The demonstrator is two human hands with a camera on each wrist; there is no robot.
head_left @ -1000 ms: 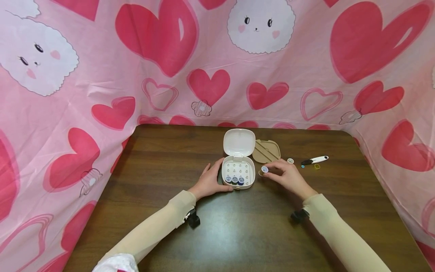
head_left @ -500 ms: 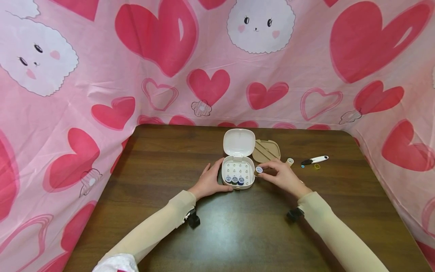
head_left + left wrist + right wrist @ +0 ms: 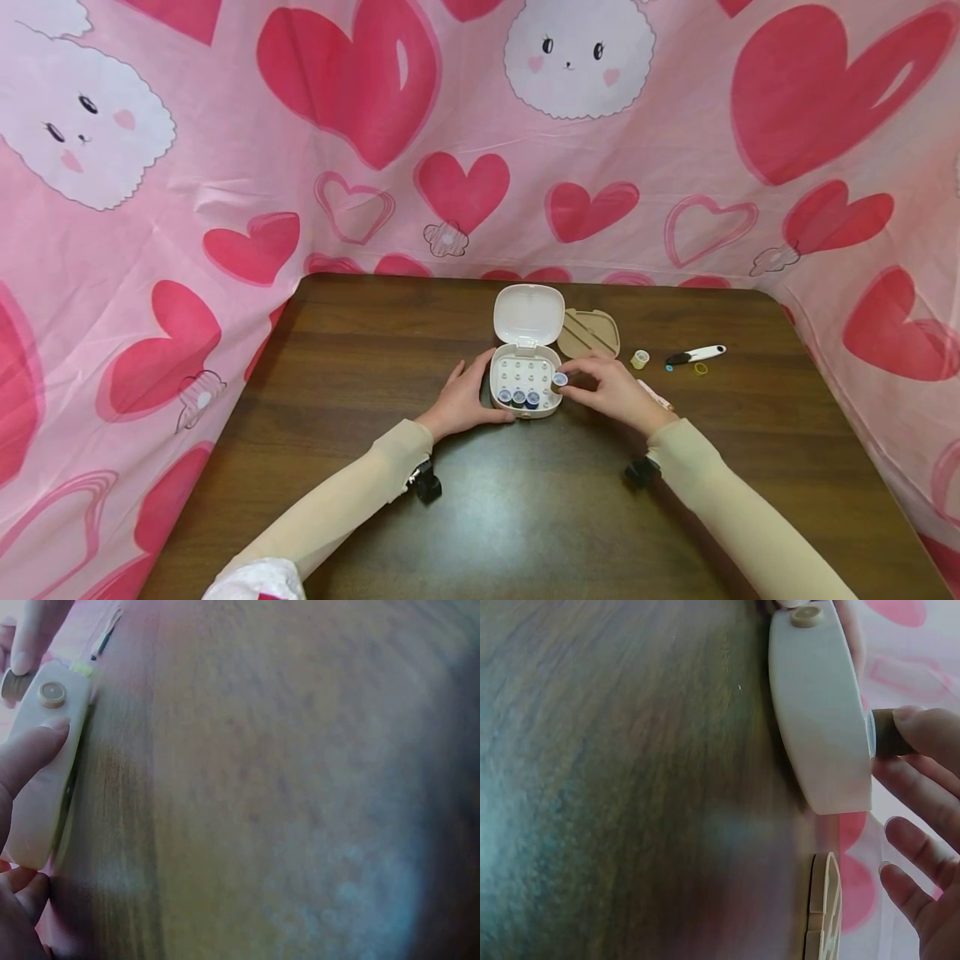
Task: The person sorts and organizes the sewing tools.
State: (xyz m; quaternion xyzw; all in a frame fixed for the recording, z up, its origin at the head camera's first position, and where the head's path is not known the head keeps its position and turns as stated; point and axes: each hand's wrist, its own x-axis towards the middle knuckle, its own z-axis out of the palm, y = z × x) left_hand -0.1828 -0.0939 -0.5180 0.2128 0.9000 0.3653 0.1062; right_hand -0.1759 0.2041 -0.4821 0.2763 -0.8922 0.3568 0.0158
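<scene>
A small cream sewing box (image 3: 557, 403) stands with its white lid (image 3: 528, 312) raised at the back. Inside, several pegs show, and 3 dark thread spools (image 3: 519, 397) sit in the front row. My left hand (image 3: 461, 404) holds the box by its left side, thumb along the front near the round button (image 3: 52, 694). Between thumb and fingertips, my right hand (image 3: 611, 392) pinches a brown thread spool (image 3: 891, 733) at the box's right rim. The other right fingers are spread. In the left wrist view, this spool is partly covered by fingers.
Behind the right hand lies a tan divided tray (image 3: 588, 333). To the right stand a pale yellow spool (image 3: 640, 359), a slim black-and-white tool (image 3: 696, 355), a yellow ring (image 3: 701, 368) and a tiny blue piece (image 3: 669, 367). A pinkish-white strip (image 3: 655, 394) is partly hidden by the right hand.
My right hand has moved left with the brown spool, from beside the box to its right rim. The pale yellow spool and pinkish-white strip have come into view. The left hand has stayed put.
</scene>
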